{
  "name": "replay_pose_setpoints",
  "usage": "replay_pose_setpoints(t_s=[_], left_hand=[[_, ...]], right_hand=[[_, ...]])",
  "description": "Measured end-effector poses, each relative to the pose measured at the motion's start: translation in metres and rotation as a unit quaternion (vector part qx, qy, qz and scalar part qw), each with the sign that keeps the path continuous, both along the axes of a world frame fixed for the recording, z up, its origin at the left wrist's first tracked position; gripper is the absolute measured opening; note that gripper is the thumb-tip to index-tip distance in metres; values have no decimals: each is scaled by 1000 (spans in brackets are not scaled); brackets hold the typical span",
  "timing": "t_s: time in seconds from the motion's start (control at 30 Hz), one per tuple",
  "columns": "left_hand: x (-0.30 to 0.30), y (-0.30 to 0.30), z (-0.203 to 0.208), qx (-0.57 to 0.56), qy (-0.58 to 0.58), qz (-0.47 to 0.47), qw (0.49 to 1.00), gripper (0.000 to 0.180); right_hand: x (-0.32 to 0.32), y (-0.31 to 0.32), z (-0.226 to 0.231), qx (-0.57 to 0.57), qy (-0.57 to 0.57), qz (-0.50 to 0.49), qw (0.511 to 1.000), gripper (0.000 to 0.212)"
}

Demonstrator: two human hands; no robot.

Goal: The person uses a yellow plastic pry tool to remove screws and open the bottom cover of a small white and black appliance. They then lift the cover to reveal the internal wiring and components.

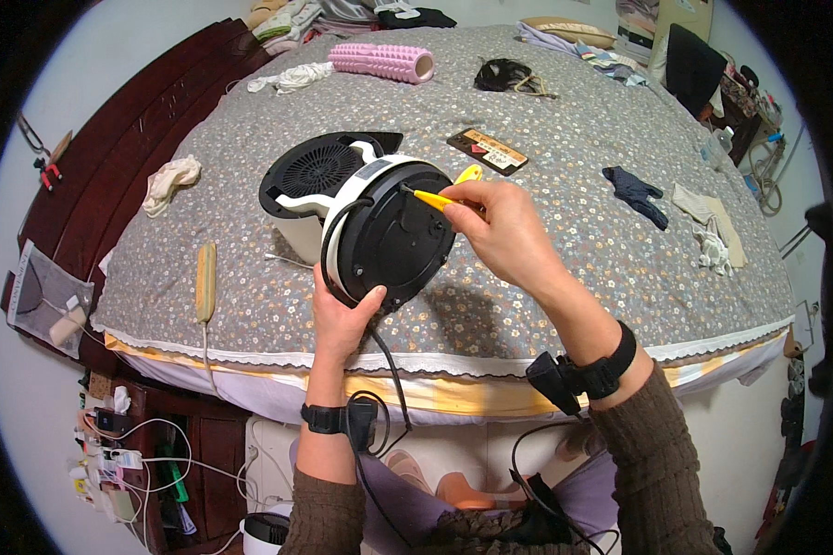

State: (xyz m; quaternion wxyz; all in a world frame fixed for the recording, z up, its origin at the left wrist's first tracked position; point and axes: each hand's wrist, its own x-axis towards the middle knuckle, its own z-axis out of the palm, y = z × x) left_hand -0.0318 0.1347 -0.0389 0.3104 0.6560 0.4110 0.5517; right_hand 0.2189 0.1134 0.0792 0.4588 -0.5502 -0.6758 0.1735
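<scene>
My left hand [344, 313] is closed on the lower rim of a white appliance's round black base [393, 236], thumb on the black face. The base is tilted up toward me; a black cord hangs from it. Behind it, a white body with a round black slotted grille [315, 171] rests on the bed, seemingly part of the same appliance. Pinched in my right hand [502, 222] is a slim yellow tool [428, 198], its tip at a small recess near the base's upper edge. A rounded yellow end shows above my fingers; its exact kind is unclear.
A flowered grey cover [565, 305] spreads over the bed. On it lie a dark, printed flat box [488, 151], a pink foam roller [379, 63], a dark blue cloth [636, 196], a white cloth [169, 183] and a yellowish corded bar [205, 282]. Cables tangle by the bedside cabinet [208, 453].
</scene>
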Motion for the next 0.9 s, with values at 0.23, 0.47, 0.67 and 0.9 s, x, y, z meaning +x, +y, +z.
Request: replay_pose_setpoints(t_s=[0.23,0.47,0.67,0.9], left_hand=[[1,-1,3,-2,-2,0,1000,74],[5,-6,9,-4,-15,-3,1000,70],[5,-7,12,4,-2,0,1000,68],[5,-5,9,12,-3,-2,1000,68]], right_hand=[[0,0,0,-3,-12,-3,1000,24],[1,7,9,-88,10,2,996,22],[-9,-3,10,184,-258,-76,946,21],[-9,1,22,-25,-272,-104,956,24]])
